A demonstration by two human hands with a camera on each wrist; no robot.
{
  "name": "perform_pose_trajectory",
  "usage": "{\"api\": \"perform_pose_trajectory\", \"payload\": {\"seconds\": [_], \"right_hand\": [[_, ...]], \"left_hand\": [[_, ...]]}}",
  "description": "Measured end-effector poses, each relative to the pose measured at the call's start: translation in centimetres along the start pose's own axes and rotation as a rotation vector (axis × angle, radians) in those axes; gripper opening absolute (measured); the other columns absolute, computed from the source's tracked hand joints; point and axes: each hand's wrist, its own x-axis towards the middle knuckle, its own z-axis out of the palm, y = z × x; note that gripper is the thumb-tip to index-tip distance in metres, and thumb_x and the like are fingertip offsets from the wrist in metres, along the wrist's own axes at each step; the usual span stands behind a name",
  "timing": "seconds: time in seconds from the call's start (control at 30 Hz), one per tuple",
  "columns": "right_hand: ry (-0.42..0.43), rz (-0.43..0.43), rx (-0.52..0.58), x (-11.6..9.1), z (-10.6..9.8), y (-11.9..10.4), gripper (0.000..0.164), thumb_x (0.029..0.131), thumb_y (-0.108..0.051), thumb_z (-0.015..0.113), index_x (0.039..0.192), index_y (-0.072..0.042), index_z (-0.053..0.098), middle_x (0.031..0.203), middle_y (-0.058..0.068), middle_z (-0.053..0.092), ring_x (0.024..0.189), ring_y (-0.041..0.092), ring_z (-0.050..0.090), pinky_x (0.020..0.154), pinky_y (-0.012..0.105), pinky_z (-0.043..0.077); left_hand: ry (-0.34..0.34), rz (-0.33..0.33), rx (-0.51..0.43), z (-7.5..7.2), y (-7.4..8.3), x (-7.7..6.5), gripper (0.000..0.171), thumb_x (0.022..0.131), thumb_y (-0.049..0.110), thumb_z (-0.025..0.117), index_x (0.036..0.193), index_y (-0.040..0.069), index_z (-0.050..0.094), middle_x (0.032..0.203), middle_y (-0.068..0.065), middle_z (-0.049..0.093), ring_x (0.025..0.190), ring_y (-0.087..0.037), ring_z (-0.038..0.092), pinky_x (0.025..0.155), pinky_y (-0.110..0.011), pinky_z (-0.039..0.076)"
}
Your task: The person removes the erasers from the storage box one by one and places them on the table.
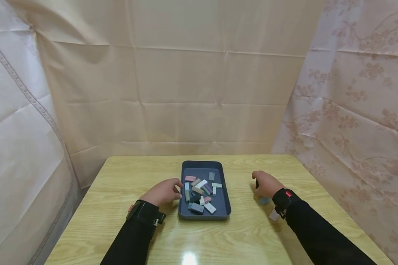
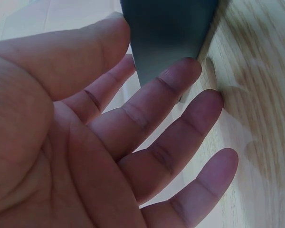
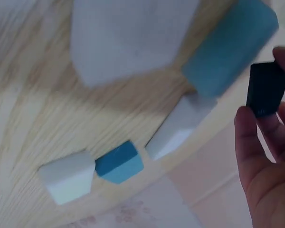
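your left hand (image 1: 162, 191) lies beside the left wall of the grey tray (image 1: 222, 201), its fingers loosely spread and gripping nothing; whether a fingertip actually touches the wall is hard to tell, but the spot would suit steadying it. your right hand (image 1: 266, 184) has a narrow pinch on a black block (image 3: 267, 89), thumb on one side and fingertips on the other, which seems right for so small a piece and leaves much of its broad face uncovered. you hold that block over the counter (image 1: 245, 235), right of the tray and well apart from it. near that hand a teal block (image 3: 230, 50), a blue block (image 3: 118, 162) and some pale blocks (image 3: 69, 176) lie on the wood, loosely spread, which should give fingers room around most of them. inside the tray the mixed-colour blocks (image 1: 197, 190) lie at odd angles, some leaning on others; the raised rim likely stops them sliding out.
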Motion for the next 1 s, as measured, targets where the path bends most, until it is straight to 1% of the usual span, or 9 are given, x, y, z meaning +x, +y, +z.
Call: {"api": "perform_pose_trajectory", "payload": {"seconds": [0.07, 0.13, 0.27, 0.37, 0.6, 0.7, 0.8, 0.9, 1.0], "right_hand": [[-0.045, -0.011, 0.016, 0.0, 0.1, -0.2, 0.042, 0.089, -0.004, 0.08, 0.126, 0.005, 0.062, 0.104, 0.013, 0.065, 0.082, 0.02, 0.055, 0.082, 0.044, 0.053], [-0.063, -0.015, 0.025, 0.0, 0.2, -0.4, 0.03, 0.09, -0.004, 0.079, 0.116, 0.001, 0.065, 0.097, 0.009, 0.064, 0.079, 0.019, 0.052, 0.079, 0.042, 0.05], [-0.053, -0.032, 0.016, -0.1, 0.4, -0.5, 0.015, 0.086, -0.002, 0.079, 0.093, -0.007, 0.067, 0.085, 0.003, 0.06, 0.072, 0.018, 0.047, 0.071, 0.038, 0.044], [-0.043, -0.036, -0.004, 0.0, 0.6, -0.4, 0.014, 0.084, -0.002, 0.08, 0.088, -0.009, 0.069, 0.083, 0.001, 0.061, 0.071, 0.016, 0.048, 0.069, 0.035, 0.044], [-0.051, -0.066, -0.017, 0.0, 0.7, -0.7, 0.012, 0.088, -0.006, 0.081, 0.094, -0.009, 0.072, 0.09, 0.004, 0.063, 0.076, 0.017, 0.052, 0.072, 0.037, 0.048], [-0.01, -0.05, -0.061, 0.2, 0.8, -1.4, 0.012, 0.092, -0.007, 0.078, 0.101, -0.007, 0.07, 0.096, 0.008, 0.062, 0.079, 0.019, 0.056, 0.075, 0.039, 0.051], [0.053, -0.048, -0.08, 0.7, 0.4, -3.1, 0.014, 0.093, -0.005, 0.073, 0.106, -0.005, 0.068, 0.102, 0.013, 0.063, 0.083, 0.023, 0.06, 0.078, 0.043, 0.053], [0.106, -0.126, -0.073, 1.5, -0.3, -5.7, 0.023, 0.09, -0.003, 0.073, 0.113, -0.003, 0.07, 0.109, 0.014, 0.068, 0.093, 0.027, 0.065, 0.085, 0.047, 0.055], [0.112, -0.24, -0.054, 2.4, -0.4, -8.7, 0.034, 0.088, -0.004, 0.075, 0.122, -0.003, 0.071, 0.119, 0.014, 0.071, 0.107, 0.027, 0.068, 0.096, 0.048, 0.057]], "left_hand": [[0.0, 0.001, 0.0, 0.0, 0.1, 0.0, 0.025, 0.099, 0.016, 0.075, 0.124, 0.016, 0.069, 0.105, -0.005, 0.071, 0.092, -0.022, 0.064, 0.084, -0.042, 0.053], [-0.001, 0.008, 0.001, 0.0, 0.1, 0.0, 0.025, 0.099, 0.017, 0.075, 0.124, 0.016, 0.069, 0.106, -0.004, 0.071, 0.093, -0.022, 0.064, 0.084, -0.042, 0.054], [-0.002, 0.019, 0.002, 0.0, 0.2, -0.1, 0.026, 0.099, 0.016, 0.076, 0.124, 0.015, 0.069, 0.107, -0.005, 0.072, 0.094, -0.021, 0.065, 0.085, -0.043, 0.055], [0.0, 0.017, -0.002, 0.0, 0.2, -0.1, 0.026, 0.099, 0.016, 0.076, 0.124, 0.015, 0.069, 0.107, -0.005, 0.072, 0.094, -0.021, 0.065, 0.085, -0.043, 0.055], [0.0, 0.012, -0.007, 0.0, 0.3, -0.2, 0.026, 0.099, 0.015, 0.076, 0.124, 0.015, 0.069, 0.108, -0.006, 0.072, 0.094, -0.022, 0.065, 0.084, -0.043, 0.055], [-0.004, 0.004, -0.008, 0.1, 0.3, -0.3, 0.025, 0.099, 0.015, 0.075, 0.124, 0.015, 0.069, 0.108, -0.006, 0.072, 0.094, -0.022, 0.065, 0.085, -0.043, 0.055], [-0.007, 0.0, -0.01, 0.1, 0.3, -0.3, 0.026, 0.099, 0.015, 0.075, 0.124, 0.014, 0.069, 0.109, -0.007, 0.072, 0.094, -0.022, 0.066, 0.086, -0.044, 0.055], [-0.004, 0.002, -0.007, 0.0, 0.2, -0.3, 0.026, 0.099, 0.015, 0.075, 0.124, 0.014, 0.069, 0.108, -0.007, 0.073, 0.094, -0.022, 0.066, 0.086, -0.044, 0.055], [0.004, 0.009, -0.005, -0.1, 0.1, -0.3, 0.027, 0.099, 0.014, 0.076, 0.124, 0.013, 0.069, 0.108, -0.007, 0.073, 0.094, -0.022, 0.066, 0.085, -0.044, 0.055]]}}
